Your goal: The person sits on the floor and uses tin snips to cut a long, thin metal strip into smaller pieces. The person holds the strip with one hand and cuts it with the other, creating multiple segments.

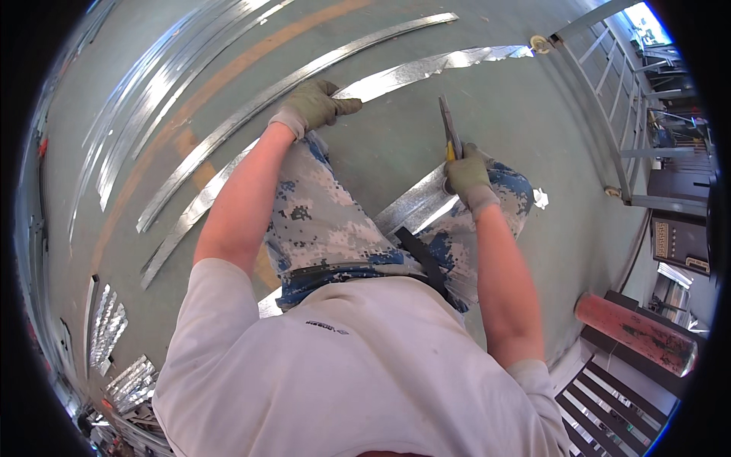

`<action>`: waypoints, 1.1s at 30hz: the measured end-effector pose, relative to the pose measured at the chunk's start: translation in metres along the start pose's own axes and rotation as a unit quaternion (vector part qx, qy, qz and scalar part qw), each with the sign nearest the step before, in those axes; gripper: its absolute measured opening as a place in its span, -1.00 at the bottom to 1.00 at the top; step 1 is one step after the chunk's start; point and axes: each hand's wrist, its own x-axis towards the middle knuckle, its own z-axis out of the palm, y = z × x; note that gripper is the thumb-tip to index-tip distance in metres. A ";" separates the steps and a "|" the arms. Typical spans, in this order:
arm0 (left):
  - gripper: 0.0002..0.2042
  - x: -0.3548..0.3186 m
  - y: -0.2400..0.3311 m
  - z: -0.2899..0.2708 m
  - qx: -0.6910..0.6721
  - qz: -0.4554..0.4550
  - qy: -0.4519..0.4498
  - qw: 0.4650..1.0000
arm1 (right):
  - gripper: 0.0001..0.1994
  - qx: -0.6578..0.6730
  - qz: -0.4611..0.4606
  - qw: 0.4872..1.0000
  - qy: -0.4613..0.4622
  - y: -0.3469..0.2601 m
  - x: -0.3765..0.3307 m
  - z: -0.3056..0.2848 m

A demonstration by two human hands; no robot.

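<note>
Your left hand (pixel 320 107) sits partly open at the long metal strip (pixel 426 70) — whether it grips, you can't tell from here. That strip lies on the floor (pixel 388 145), running toward the caster (pixel 540 44). Your right hand (pixel 468 174) is closed round the yellow-handled snips (pixel 448 126) — their blades point away from you.

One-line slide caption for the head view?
Gloved left hand at a shiny metal strip, gloved right hand gripping a grey-and-yellow hand tool above a grey-green floor.
</note>
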 end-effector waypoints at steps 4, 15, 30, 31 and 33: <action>-0.04 -0.007 0.004 0.000 0.004 -0.001 0.009 1.000 | -0.52 0.308 0.008 0.944 -0.117 0.001 -0.018 0.018; -0.07 -0.001 0.002 0.003 -0.006 -0.012 0.005 1.000 | -0.39 0.174 -0.069 0.971 -0.148 -0.020 -0.010 0.030; 0.01 0.004 -0.001 0.006 -0.020 -0.015 0.002 1.000 | -0.36 0.166 -0.083 0.972 -0.142 -0.009 0.003 0.045; 0.02 0.003 0.000 0.005 -0.018 -0.015 0.001 1.000 | -0.37 0.168 -0.083 0.972 -0.139 -0.009 0.003 0.045; 0.03 0.002 0.000 0.005 -0.007 -0.016 0.001 1.000 | -0.37 0.169 -0.076 0.972 -0.148 -0.009 0.003 0.045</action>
